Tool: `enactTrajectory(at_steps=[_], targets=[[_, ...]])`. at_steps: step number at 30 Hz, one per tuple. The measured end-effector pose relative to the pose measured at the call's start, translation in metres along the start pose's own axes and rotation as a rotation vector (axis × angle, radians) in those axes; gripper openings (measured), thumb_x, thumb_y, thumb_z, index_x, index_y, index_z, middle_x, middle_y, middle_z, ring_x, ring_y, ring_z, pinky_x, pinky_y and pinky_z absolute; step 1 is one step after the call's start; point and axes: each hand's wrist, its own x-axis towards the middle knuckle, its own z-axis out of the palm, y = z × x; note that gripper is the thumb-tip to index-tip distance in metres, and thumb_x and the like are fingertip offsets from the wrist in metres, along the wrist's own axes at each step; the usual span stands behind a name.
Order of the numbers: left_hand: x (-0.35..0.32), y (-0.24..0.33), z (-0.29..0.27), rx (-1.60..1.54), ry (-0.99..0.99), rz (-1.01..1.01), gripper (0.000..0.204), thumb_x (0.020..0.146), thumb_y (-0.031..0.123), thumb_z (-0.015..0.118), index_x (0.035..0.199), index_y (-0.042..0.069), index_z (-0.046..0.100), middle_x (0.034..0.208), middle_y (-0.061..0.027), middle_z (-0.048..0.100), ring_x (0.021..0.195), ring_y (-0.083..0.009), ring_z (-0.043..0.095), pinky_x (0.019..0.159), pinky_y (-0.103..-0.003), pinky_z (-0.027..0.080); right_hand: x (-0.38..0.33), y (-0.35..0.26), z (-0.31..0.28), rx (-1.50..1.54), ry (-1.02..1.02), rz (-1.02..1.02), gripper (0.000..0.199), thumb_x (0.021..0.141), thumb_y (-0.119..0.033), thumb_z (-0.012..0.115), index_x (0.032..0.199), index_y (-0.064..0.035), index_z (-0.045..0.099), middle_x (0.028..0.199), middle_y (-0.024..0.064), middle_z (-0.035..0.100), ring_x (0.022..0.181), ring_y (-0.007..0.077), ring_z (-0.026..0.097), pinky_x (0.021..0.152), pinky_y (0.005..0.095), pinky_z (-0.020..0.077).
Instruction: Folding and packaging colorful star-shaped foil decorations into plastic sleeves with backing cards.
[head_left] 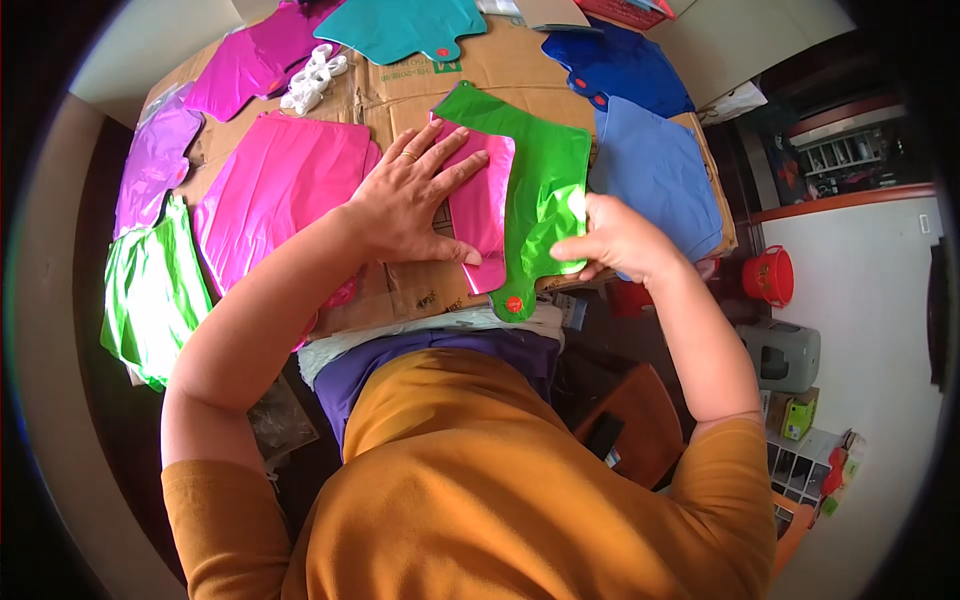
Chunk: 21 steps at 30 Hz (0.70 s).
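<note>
Two foil balloons lie under our hands at the cardboard's (500, 75) near edge: our right hand (615, 240) pinches the green foil balloon (535, 190), while our left hand (415, 195) presses flat, fingers spread, on the pink foil balloon (485, 215). Blue sheets (650, 170) lie right.

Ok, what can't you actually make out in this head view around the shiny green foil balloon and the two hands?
- Pink foil balloon: mostly covered by the left hand and the shiny green foil balloon.
- Right hand fingertips: hidden behind the green balloon's edge.
- Cardboard sheet: near edge hidden by the person's torso.
- Shelf items at lower right: too small and distorted.
</note>
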Motion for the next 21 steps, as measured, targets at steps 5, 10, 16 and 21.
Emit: enactTrajectory(at_steps=[5,10,16,21], targets=[[0.0,0.002,0.004,0.025,0.019,-0.024,0.11,0.068,0.089,0.044,0.15,0.017,0.028,0.152,-0.019,0.029,0.142,-0.0399,0.02,0.116,-0.052,0.015,-0.006,0.01,0.013,-0.084,0.112,0.031,0.024,0.082,-0.004,0.066,0.103,0.0061,0.058,0.08,0.0118,0.066,0.06,0.0148,0.066,0.05,0.0243,0.0509],[0.001,0.006,0.005,0.045,0.011,-0.05,0.112,0.067,0.09,0.043,0.151,0.017,0.026,0.152,-0.0188,0.027,0.143,-0.0389,0.019,0.117,-0.052,0.013,-0.006,0.008,0.013,-0.085,0.092,0.036,0.024,0.082,-0.003,0.065,0.103,0.0062,0.057,0.08,0.0123,0.066,0.061,0.0155,0.066,0.05,0.0249,0.0506],[0.001,0.005,0.004,0.006,0.004,-0.049,0.112,0.065,0.084,0.055,0.151,0.019,0.025,0.154,-0.0172,0.024,0.144,-0.0373,0.017,0.117,-0.052,0.012,-0.005,0.006,0.008,-0.085,0.049,0.049,0.024,0.081,-0.004,0.067,0.102,0.0045,0.058,0.082,0.011,0.067,0.06,0.0146,0.066,0.049,0.0244,0.0505],[0.0,0.004,0.0,-0.01,-0.015,-0.055,0.112,0.064,0.082,0.058,0.15,0.019,0.026,0.153,-0.0176,0.026,0.144,-0.038,0.017,0.117,-0.053,0.012,0.016,-0.001,-0.022,0.094,0.053,0.025,0.032,0.084,-0.024,0.073,0.105,-0.0029,0.062,0.092,0.0062,0.069,0.076,0.0125,0.067,0.06,0.0272,0.0541]])
